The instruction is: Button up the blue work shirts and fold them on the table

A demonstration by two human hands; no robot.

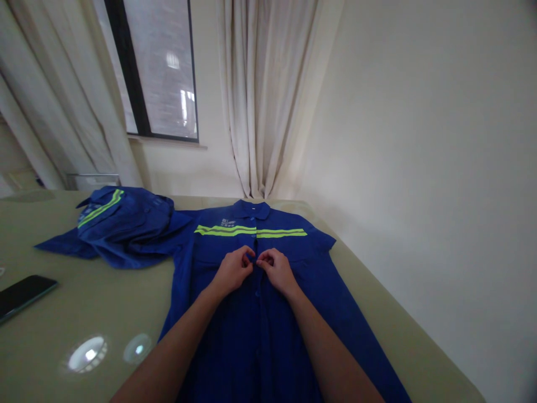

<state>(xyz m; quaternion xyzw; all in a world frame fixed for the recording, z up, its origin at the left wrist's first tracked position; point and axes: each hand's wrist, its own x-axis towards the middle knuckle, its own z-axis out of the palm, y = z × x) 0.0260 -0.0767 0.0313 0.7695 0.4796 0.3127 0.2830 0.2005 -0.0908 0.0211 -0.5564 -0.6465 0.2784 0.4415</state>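
Observation:
A blue work jacket (285, 246) with a yellow-green reflective stripe lies front up and spread out, its collar at the far end. Both hands meet over its front opening, a little below the stripe. My left hand (235, 267) has its fingers curled and pinches the left edge of the opening. From the other side, my right hand (274, 268) pinches the right edge with thumb and forefinger. The fingertips nearly touch; any button between them is hidden. Below the hands the front edges run down toward me.
A second blue garment (130, 224) with a similar stripe lies crumpled at the left, over the jacket's sleeve. A dark phone (25, 294) rests on the glossy table (104, 302) at the left edge. A wall (440, 196) borders the right side; curtains (268, 101) hang behind.

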